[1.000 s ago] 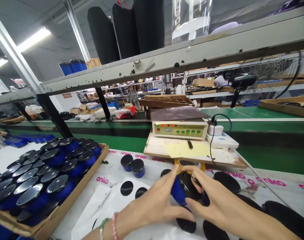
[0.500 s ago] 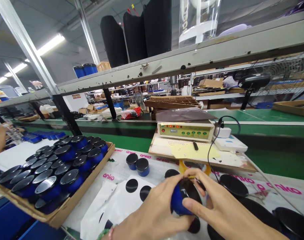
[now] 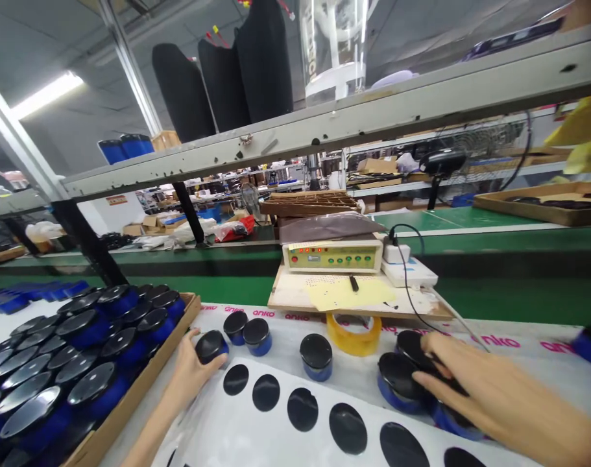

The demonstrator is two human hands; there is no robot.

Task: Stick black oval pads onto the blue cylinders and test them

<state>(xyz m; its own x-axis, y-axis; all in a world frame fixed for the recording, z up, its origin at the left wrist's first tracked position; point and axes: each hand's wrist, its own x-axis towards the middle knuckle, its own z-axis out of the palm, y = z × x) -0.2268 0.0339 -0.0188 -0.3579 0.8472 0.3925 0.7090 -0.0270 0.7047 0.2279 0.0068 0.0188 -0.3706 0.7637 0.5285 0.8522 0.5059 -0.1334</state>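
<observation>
My left hand [image 3: 191, 370] is closed around a round blue case with a black top [image 3: 211, 346], beside the cardboard tray [image 3: 178, 347]. Thumb and fingers grip the case from its sides. On the right, my right hand [image 3: 484, 383] reaches over a cluster of similar blue cases [image 3: 399, 383]. Its thumb and forefinger are apart, close to the black tops, and the hand hides part of the cluster. In front lies a white sheet [image 3: 256, 434] with black round stickers [image 3: 302, 408]. Two blue cases [image 3: 257, 336] stand near my left hand; another blue case [image 3: 316, 357] stands mid-table.
The cardboard tray at left is packed with black-topped blue cases [image 3: 93, 383]. A yellow tape roll [image 3: 354, 334] lies behind the sheet. Farther back, a control box [image 3: 334, 256] rests on a wooden board [image 3: 285, 288] with a black cable [image 3: 409, 292]. A shelf beam [image 3: 285, 139] crosses overhead.
My hands, together around one blue case before, have separated. The left has moved left with a case, the right to the cluster at right. The view has shifted right, uncovering the sticker sheet.
</observation>
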